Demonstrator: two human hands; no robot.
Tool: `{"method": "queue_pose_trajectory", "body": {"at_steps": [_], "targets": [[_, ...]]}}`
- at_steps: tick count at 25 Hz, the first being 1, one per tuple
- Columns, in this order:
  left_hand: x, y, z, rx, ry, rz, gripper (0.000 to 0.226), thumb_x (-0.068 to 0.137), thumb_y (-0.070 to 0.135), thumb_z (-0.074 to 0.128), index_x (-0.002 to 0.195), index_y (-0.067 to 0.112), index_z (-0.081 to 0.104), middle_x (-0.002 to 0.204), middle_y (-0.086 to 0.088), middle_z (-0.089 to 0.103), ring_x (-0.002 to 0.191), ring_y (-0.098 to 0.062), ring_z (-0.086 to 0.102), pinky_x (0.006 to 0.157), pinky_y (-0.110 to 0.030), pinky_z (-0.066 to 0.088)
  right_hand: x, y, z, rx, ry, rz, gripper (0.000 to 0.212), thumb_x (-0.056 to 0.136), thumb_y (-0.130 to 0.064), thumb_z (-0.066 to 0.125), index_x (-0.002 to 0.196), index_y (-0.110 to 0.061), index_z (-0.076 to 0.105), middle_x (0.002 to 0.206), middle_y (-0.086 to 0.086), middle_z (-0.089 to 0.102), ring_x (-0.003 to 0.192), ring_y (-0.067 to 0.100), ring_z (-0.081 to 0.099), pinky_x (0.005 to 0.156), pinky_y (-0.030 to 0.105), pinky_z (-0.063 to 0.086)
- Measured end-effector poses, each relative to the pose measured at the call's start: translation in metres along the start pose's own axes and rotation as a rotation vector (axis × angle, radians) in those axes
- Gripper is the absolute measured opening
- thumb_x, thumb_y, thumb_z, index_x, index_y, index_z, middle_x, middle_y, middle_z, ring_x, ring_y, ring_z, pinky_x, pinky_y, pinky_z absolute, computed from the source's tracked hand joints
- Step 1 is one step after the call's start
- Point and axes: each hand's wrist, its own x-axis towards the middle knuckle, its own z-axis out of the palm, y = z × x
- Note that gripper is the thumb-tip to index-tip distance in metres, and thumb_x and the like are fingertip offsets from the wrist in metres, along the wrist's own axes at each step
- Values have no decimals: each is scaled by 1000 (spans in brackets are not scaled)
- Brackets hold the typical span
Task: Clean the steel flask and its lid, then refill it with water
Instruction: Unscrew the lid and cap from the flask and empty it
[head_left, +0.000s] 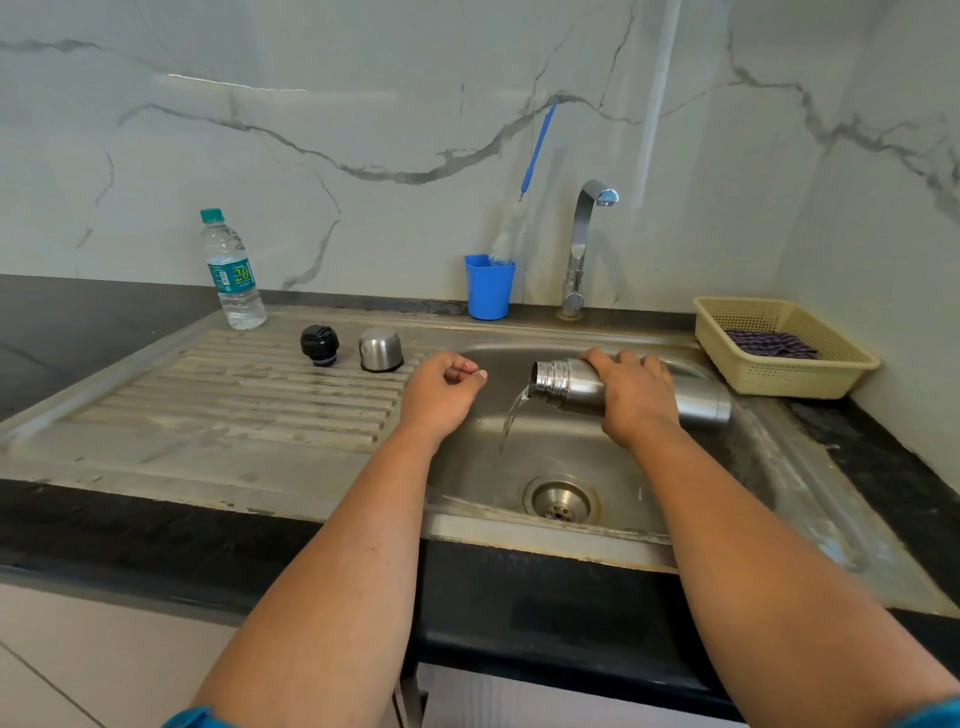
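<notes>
Stopper left of cup lid on drainboard.

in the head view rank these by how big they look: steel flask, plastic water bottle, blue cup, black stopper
1. Steel flask, held on its side by the right hand
2. Clear plastic water bottle, standing farther back, so unsure against the flask
3. Blue plastic cup
4. Black round stopper

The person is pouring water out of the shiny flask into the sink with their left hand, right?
Not quite: the head view shows the right hand gripping the flask as water pours into the sink. The left hand holds nothing.
</notes>
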Motion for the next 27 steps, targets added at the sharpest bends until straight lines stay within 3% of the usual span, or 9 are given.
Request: {"method": "queue_pose_trajectory", "body": {"at_steps": [18, 27], "targets": [[1, -1, -1, -16, 5, -4, 10, 89, 26, 69, 96, 19, 68, 88, 6, 64, 84, -12, 60, 84, -36, 54, -3, -6, 1, 14, -14, -47, 70, 78, -17, 71, 135, -36, 36, 125, 9, 50, 123, 34, 39, 113, 48, 27], [-2, 3, -1, -6, 5, 1, 11, 90, 24, 68, 98, 17, 69, 87, 7, 64, 83, -7, 58, 82, -29, 50, -2, -7, 2, 3, -8, -49, 72, 77, -16, 71, 136, -36, 35, 126, 8, 50, 126, 34, 38, 115, 49, 24]]}}
